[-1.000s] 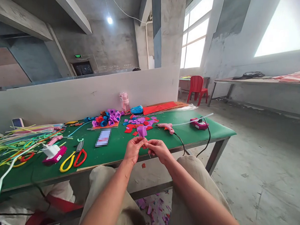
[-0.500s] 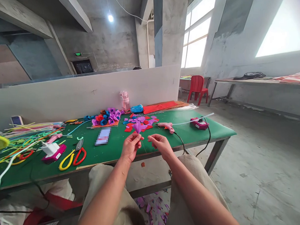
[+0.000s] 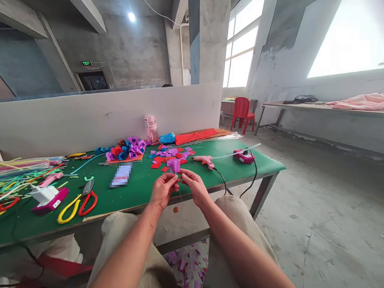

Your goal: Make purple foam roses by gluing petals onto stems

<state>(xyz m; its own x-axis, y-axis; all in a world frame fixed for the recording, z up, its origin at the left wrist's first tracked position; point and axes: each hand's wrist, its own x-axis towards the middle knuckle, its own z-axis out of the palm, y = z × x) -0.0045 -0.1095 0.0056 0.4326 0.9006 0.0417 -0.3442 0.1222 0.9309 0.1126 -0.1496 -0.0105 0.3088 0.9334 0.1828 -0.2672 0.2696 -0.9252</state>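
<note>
A purple crepe-paper flower [image 3: 174,165] stands upright on a thin wire above the near edge of the green table. My left hand [image 3: 163,190] pinches it at its base, thumb against fingers, with the wire trailing below. On the right side, my right hand [image 3: 194,186] has its thumb and forefinger at the lower edge of the purple paper. Just behind the hands lie loose purple, red and blue paper pieces [image 3: 156,165]. To their right rests a pink glue gun [image 3: 205,161] with a clear glue stick in its back.
Scissors [image 3: 83,198] with yellow and red handles, a phone [image 3: 120,175] and a magenta power socket [image 3: 51,201] are on the left. Finished paper flowers [image 3: 126,149], a pink bottle [image 3: 151,127] and red paper [image 3: 196,136] line the back. Another magenta socket [image 3: 244,156] sits at right.
My right hand came away from the flower's base, then moved back to the paper's edge. My left hand kept hold of the flower. The whole view has turned slightly to the right.
</note>
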